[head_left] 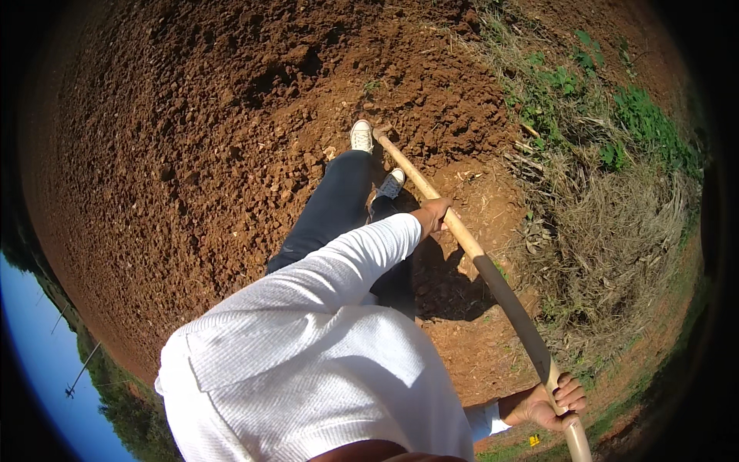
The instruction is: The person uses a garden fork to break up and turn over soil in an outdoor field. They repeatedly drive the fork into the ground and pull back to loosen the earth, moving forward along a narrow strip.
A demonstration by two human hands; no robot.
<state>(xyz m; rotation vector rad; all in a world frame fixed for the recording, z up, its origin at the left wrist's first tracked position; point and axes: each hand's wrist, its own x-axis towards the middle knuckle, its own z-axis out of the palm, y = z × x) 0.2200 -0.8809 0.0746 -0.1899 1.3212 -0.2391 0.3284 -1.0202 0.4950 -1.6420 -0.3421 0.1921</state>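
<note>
A long, smooth, pale wooden tool handle [477,258], round in section, runs slantwise from the lower right edge up toward the middle, where its far end meets the ground just beside a white canvas shoe [362,136]. The tool's head is hidden in the soil, probably a hoe, though the view does not show it.

The left hand [435,214] grips the handle partway along, its fingers closed around the wood, the arm in a white ribbed knit sleeve [339,269]. The right hand [553,402] holds the near end, its fingers [571,391] curled tight over the shaft.

Under the feet lies reddish-brown tilled soil [192,154], coarse and crumbly, broken into lumps and clods. A second white shoe [391,185] stands near the handle below dark navy trousers [331,208]. To the right the earth gives way to dry, straw-coloured matted grass [616,231] and patches of low green leafy weeds [639,115]. A strip of blue sky [46,362] shows at lower left.
</note>
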